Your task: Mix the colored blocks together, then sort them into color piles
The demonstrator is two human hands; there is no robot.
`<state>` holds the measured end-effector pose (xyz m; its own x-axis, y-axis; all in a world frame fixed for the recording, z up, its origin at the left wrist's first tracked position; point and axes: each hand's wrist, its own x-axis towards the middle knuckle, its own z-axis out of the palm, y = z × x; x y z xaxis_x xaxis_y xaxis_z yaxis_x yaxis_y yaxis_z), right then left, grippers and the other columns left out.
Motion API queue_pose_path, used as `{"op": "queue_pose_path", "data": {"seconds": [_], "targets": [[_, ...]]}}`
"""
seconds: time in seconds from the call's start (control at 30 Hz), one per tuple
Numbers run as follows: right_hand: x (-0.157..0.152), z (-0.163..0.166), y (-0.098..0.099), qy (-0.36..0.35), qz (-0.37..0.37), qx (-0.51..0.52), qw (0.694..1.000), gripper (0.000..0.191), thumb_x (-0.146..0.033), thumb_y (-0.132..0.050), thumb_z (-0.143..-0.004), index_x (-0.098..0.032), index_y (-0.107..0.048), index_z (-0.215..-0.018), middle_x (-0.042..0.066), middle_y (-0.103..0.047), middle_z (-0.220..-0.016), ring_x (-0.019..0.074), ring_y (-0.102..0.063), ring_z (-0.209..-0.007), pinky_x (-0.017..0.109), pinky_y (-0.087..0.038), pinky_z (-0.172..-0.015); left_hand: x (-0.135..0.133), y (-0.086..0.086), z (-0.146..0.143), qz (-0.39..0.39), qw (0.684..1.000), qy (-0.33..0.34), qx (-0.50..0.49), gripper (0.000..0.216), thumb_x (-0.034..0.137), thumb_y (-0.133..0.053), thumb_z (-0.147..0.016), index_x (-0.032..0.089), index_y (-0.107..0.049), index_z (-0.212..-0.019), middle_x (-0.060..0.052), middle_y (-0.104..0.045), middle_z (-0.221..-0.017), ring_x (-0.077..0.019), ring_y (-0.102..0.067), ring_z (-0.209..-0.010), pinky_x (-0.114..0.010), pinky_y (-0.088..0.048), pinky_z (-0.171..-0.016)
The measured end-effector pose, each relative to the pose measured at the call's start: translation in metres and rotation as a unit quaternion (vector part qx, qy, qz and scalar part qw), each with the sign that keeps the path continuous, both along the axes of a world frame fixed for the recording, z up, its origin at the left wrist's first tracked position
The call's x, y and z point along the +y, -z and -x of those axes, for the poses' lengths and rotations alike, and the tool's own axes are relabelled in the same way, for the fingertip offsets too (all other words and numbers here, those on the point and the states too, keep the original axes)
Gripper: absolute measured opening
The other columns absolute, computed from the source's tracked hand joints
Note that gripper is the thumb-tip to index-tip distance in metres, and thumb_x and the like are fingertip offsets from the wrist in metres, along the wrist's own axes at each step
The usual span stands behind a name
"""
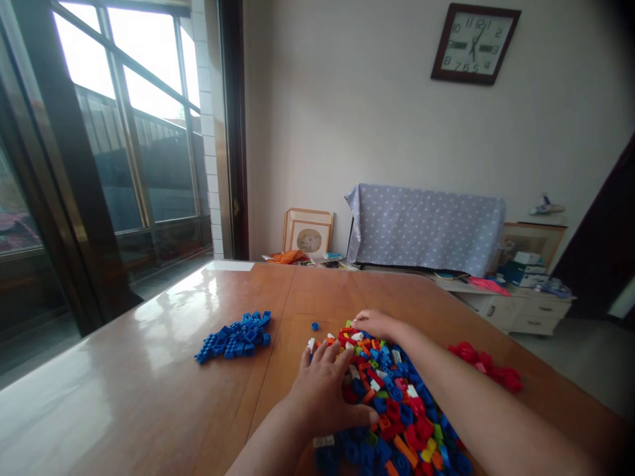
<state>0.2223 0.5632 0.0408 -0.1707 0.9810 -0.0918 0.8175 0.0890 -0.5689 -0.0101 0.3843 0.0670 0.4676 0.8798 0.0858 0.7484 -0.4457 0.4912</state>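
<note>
A mixed pile of small plastic bricks (397, 410) in blue, red, orange, green and white lies on the wooden table (149, 396) in front of me. My left hand (325, 390) rests flat on the pile's left side, fingers spread and pointing away. My right hand (378, 324) lies palm down on the pile's far edge, fingers curved over the bricks; I cannot see whether anything is under them. A single blue brick (314, 326) sits just beyond the pile.
A sorted heap of blue bricks (235, 337) lies to the left, a heap of red bricks (489, 367) to the right. Behind the table stand a cloth-covered object (426, 228), picture frames (307, 231), a low white cabinet (516, 307) and a large window (124, 132).
</note>
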Motion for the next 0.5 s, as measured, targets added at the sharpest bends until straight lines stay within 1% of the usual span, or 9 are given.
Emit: {"op": "queue_pose_path", "data": {"seconds": [0.1,0.17,0.23,0.33,0.5], "targets": [[-0.01,0.006,-0.005,-0.005,-0.01,-0.007,1.0,0.021,-0.038,-0.077,-0.067,-0.022,-0.075,-0.08,0.003,-0.076,-0.085,0.0212,-0.067,-0.088,0.025,-0.047,-0.073,0.001,0.001,0.0,-0.001,1.0,0.0,0.007,0.114,0.091,-0.061,-0.061,0.032,-0.037,-0.156,-0.011,-0.032,-0.163,-0.041,-0.016,-0.153,-0.066,-0.004,-0.122],[-0.017,0.007,-0.01,-0.011,-0.012,-0.002,1.0,0.016,-0.03,-0.075,-0.066,-0.021,-0.074,-0.079,0.002,-0.074,-0.082,0.0195,-0.066,-0.082,0.024,-0.045,-0.068,0.002,0.003,0.001,0.001,1.0,-0.004,0.012,0.113,0.091,-0.06,-0.062,0.032,-0.038,-0.155,-0.011,-0.033,-0.163,-0.041,-0.017,-0.153,-0.066,-0.005,-0.122],[-0.025,0.008,-0.016,-0.014,-0.013,0.01,1.0,0.017,-0.026,-0.072,-0.066,-0.02,-0.072,-0.081,0.002,-0.073,-0.081,0.0176,-0.064,-0.078,0.023,-0.043,-0.064,0.003,0.006,0.001,-0.002,1.0,-0.009,0.013,0.113,0.091,-0.059,-0.062,0.033,-0.036,-0.156,-0.01,-0.033,-0.163,-0.0407,-0.018,-0.153,-0.066,-0.006,-0.122],[-0.039,0.009,-0.027,-0.026,-0.012,0.034,0.999,0.02,-0.024,-0.067,-0.067,-0.019,-0.07,-0.086,0.001,-0.071,-0.082,0.015,-0.06,-0.075,0.021,-0.042,-0.06,0.004,0.01,0.0,-0.011,1.0,-0.008,0.012,0.112,0.091,-0.058,-0.063,0.034,-0.034,-0.156,-0.009,-0.032,-0.163,-0.0401,-0.018,-0.153,-0.065,-0.007,-0.122],[-0.074,0.014,-0.045,-0.072,-0.012,0.063,0.995,0.021,-0.022,-0.064,-0.069,-0.018,-0.069,-0.089,0.0,-0.069,-0.08,0.014,-0.058,-0.074,0.021,-0.042,-0.061,0.006,0.014,0.0,-0.024,1.0,-0.008,0.015,0.111,0.092,-0.056,-0.064,0.032,-0.036,-0.156,-0.01,-0.034,-0.162,-0.0394,-0.021,-0.152,-0.064,-0.008,-0.123]]}}
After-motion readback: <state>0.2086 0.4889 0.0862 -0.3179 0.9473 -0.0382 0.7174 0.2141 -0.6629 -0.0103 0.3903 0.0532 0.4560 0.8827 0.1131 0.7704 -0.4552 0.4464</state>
